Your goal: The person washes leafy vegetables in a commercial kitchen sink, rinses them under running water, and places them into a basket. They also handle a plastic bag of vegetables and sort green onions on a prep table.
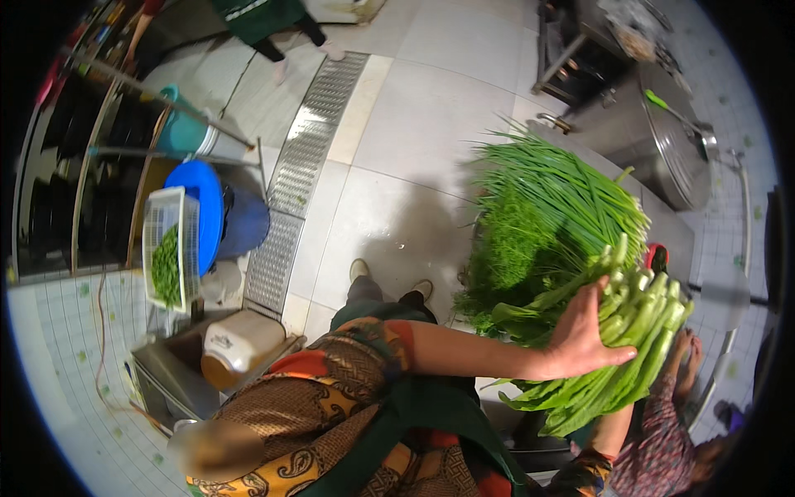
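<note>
My left hand [581,348] rests on a bunch of leafy greens [646,323] with thick pale stems, its thumb spread across the stalks. My right forearm [612,428] rises from below and passes behind these leaves, so my right hand is hidden. Beside the bunch lies a heap of feathery green herbs [512,242], probably dill. Long green onions [571,186] are piled next to the herbs, their pale ends towards the right.
A large metal pot [627,124] with a lid and a green-handled utensil [677,112] stands upper right. Another person's hands [686,357] are at the right. Across the floor drain [279,248] are a blue barrel [245,220] and a white basket [181,248] of greens. A co-worker's legs [304,37] show at the top.
</note>
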Demonstrator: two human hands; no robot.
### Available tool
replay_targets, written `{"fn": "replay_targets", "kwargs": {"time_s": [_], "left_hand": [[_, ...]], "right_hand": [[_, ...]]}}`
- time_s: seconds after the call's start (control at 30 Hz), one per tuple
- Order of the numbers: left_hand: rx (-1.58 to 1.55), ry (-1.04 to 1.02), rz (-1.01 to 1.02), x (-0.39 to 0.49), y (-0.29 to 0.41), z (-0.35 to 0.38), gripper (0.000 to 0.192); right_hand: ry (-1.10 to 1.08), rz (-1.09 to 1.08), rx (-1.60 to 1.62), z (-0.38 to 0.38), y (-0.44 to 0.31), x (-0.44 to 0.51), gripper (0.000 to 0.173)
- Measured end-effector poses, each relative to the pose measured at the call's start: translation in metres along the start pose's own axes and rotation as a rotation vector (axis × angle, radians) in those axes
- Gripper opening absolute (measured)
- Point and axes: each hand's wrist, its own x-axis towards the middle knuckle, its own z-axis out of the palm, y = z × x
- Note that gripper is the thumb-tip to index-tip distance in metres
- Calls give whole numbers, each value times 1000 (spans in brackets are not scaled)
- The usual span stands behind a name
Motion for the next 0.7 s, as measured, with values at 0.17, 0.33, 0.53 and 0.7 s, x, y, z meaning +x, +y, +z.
{"fn": "replay_targets", "kwargs": {"time_s": [0.17,0.33,0.53,0.7], "left_hand": [[-221,53,201,6,1,-18,114],[-202,57,282,9,1,-28,114],[-176,21,305,13,4,-40,118],[-241,35,334,13,2,-35,115]], "right_hand": [[63,-47,-40,10,-12,-15,44],[101,-80,-37,25,-21,-24,44],[108,-126,-40,49,-31,-16,44],[114,-140,-42,44,-34,-20,44]]}}
